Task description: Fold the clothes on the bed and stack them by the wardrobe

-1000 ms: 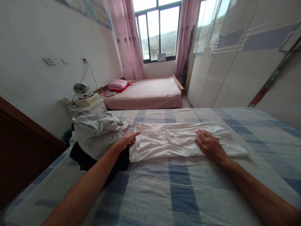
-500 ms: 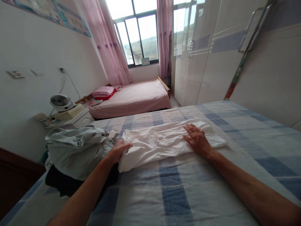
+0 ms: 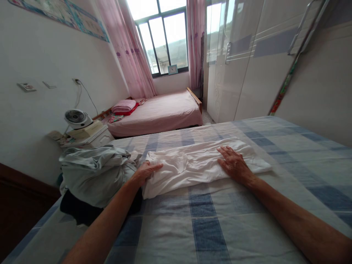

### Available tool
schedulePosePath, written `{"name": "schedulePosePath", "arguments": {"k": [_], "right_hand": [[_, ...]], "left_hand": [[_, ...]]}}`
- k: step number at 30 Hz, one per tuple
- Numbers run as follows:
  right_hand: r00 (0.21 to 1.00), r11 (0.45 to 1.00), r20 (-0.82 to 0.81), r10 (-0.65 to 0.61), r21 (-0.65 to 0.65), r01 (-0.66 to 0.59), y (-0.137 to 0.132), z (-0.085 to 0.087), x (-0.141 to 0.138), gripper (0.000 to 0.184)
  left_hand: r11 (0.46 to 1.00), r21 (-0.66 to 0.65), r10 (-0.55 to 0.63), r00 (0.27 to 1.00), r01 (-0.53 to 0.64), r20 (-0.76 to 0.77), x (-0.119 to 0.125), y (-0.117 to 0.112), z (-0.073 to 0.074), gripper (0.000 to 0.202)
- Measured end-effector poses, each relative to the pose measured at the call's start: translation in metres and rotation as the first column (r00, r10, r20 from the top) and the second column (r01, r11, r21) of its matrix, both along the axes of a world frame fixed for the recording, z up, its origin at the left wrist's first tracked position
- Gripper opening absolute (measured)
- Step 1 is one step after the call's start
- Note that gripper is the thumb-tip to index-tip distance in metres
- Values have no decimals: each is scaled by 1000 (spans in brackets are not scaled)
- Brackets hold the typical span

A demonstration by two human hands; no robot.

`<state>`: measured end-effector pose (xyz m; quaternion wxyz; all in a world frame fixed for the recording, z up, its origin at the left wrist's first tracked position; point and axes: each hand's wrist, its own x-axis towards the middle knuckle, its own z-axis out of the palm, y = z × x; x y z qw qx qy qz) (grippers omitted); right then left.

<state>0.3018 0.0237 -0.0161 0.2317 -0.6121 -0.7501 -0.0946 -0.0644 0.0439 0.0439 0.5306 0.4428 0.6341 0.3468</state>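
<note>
A white garment (image 3: 192, 165), folded into a long wrinkled strip, lies across the blue-and-white checked bedspread (image 3: 170, 231). At its left end is my left hand (image 3: 147, 171), with the thumb on top and the other fingers tucked around the edge, partly hidden. My right hand (image 3: 233, 163) rests flat on the garment toward its right end, fingers stretched out. Just left of my left hand sits a heap of pale grey-green clothes (image 3: 93, 172), with a black piece of cloth (image 3: 79, 209) under it.
Beyond this bed stands a pink-covered bed (image 3: 156, 113) with folded pink bedding (image 3: 123, 105) on it. A small fan (image 3: 77, 118) tops a cluttered white cabinet (image 3: 101, 136) at left. Glossy wardrobe doors (image 3: 247, 73) line the right side, and pink curtains (image 3: 134, 55) flank the window.
The view has shifted slightly, so things appear a little further right. My left thumb lies slightly further over the garment's left end. My right hand stays in place on the cloth.
</note>
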Motion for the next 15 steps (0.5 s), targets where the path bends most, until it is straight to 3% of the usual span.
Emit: {"name": "schedulePosePath", "arguments": {"k": [3,8,11,15], "right_hand": [[996,996,14,86,25,-86,-7,14,-16,48],[946,946,19,323,-36,-322,-12,37,-73,54],[929,924,9,371,-99,-368,-2,31,-101,61],[930,903,-13,366,-237,-359,14,6,-117,65]], "left_hand": [[1000,9,-14,1000,14,-8,2,1,-4,51],[998,56,-11,999,13,-46,-2,6,-11,46],[999,-25,-36,999,37,28,-4,5,-10,43],[985,-144,-65,976,96,207,-5,0,-5,36]]}}
